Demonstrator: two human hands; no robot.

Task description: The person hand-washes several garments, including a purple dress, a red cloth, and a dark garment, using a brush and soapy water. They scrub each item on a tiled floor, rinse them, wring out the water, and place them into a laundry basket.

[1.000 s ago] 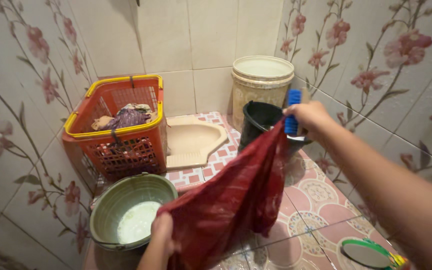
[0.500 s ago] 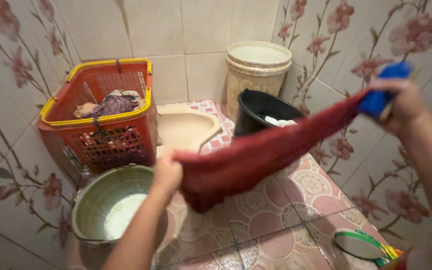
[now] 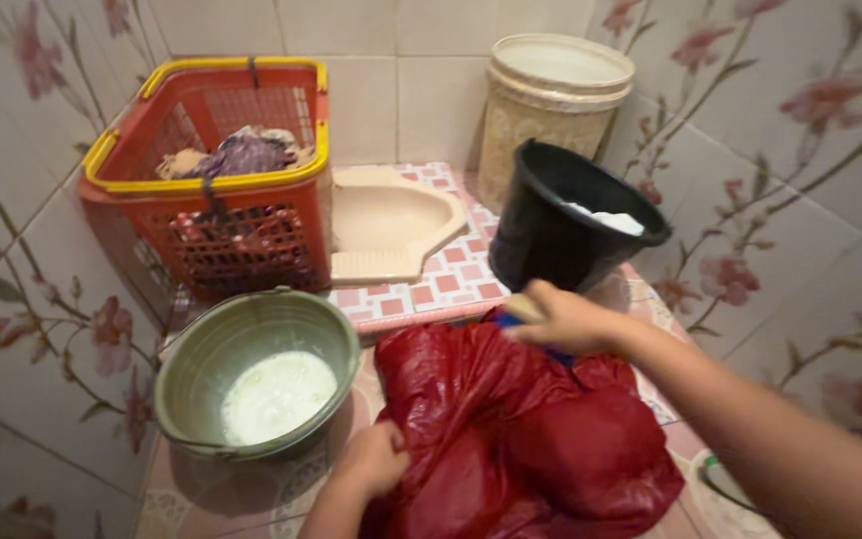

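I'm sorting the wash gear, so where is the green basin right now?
In the head view the green basin sits low on the left of the tiled floor, in front of the red basket and just left of the red cloth.

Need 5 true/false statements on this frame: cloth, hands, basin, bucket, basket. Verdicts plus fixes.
1. The red cloth lies spread on the tiled floor. True.
2. The left hand rests inside the green basin. False: it grips the cloth's near edge, beside the basin.
3. The right hand presses a blue brush onto the cloth's far edge. True.
4. The black bucket is tipped over on its side. False: it stands upright, with something white inside.
5. The red laundry basket is empty. False: it holds bunched clothes.
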